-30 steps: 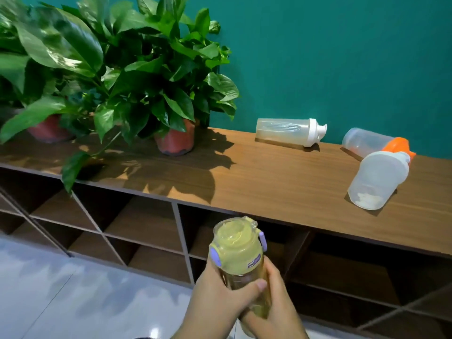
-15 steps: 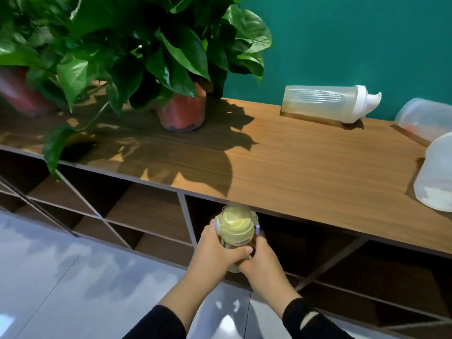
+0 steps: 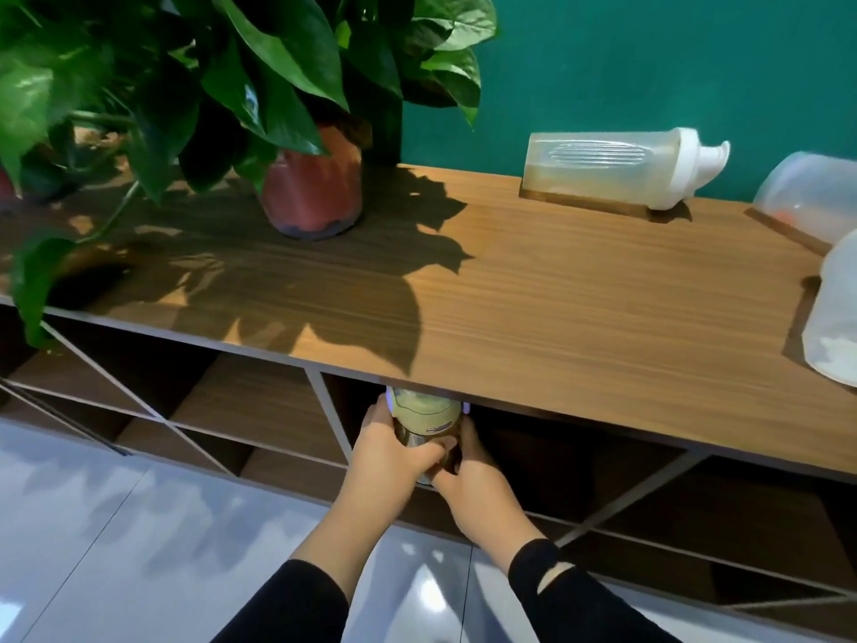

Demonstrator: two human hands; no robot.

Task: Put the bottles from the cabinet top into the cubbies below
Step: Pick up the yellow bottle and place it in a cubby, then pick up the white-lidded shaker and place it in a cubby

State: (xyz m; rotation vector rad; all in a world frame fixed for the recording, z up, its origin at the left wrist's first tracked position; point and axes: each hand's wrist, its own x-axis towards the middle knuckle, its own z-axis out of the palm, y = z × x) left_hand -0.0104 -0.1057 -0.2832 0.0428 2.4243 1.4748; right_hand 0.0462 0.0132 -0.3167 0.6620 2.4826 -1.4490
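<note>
Head cam: my left hand [image 3: 394,450] and right hand [image 3: 470,475] grip the yellow-lidded bottle [image 3: 425,422], its lid tucked under the cabinet top [image 3: 556,294], at a cubby [image 3: 533,452].

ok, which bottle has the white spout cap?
The clear bottle lying on its side against the green wall. The held one has a yellow-green lid; the two at right show no caps in frame.

left hand [image 3: 394,450]: fingers wrapped, gripping | right hand [image 3: 473,480]: gripping | arms: extended forward
</note>
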